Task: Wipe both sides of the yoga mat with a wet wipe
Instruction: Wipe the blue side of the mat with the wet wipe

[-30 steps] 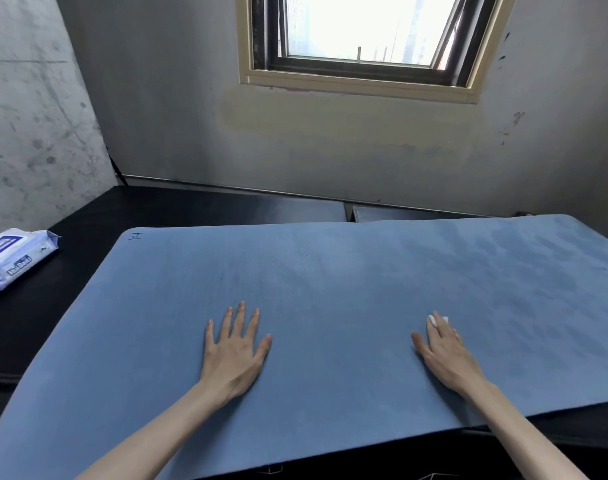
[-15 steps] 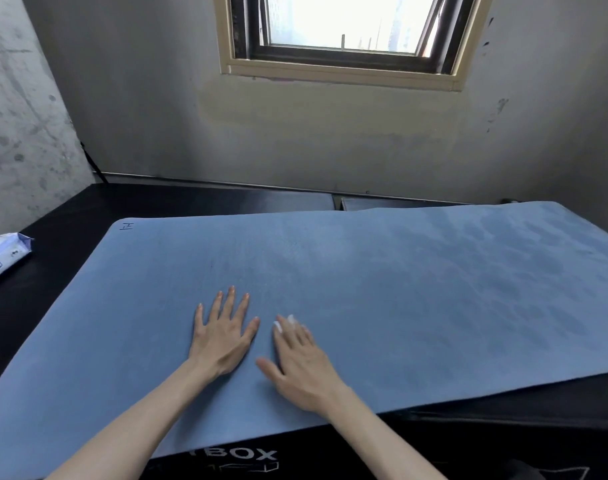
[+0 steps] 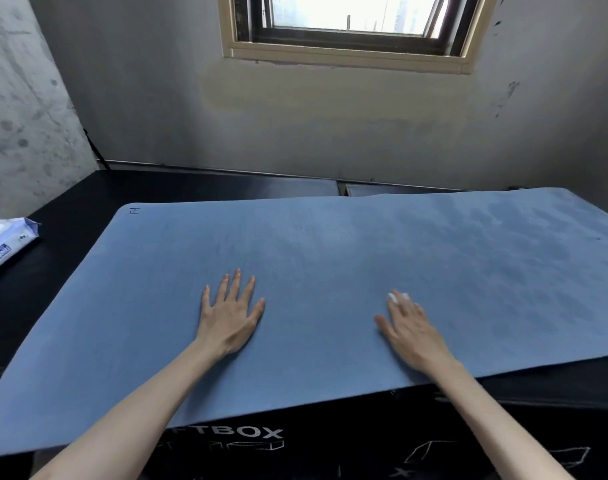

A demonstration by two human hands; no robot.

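1. The right hand lies flat with straight fingers pressing a white wet wipe onto the yoga mat; only a scrap of the wipe shows past the fingertips, at about 12 o'clock from the knuckles.
2. The left hand rests palm down at 9 o'clock from the right, well apart, fingers spread straight and holding nothing.
3. The mat is blue and matte, spread flat, with darker damp-looking patches toward 2 o'clock and a small mark at its far-left corner.
4. It lies on a black surface; its near edge overhangs a black box with white lettering.
5. A wipes packet sits at 9 o'clock, off the mat.
6. Grey stained walls and a window stand at 12 o'clock.
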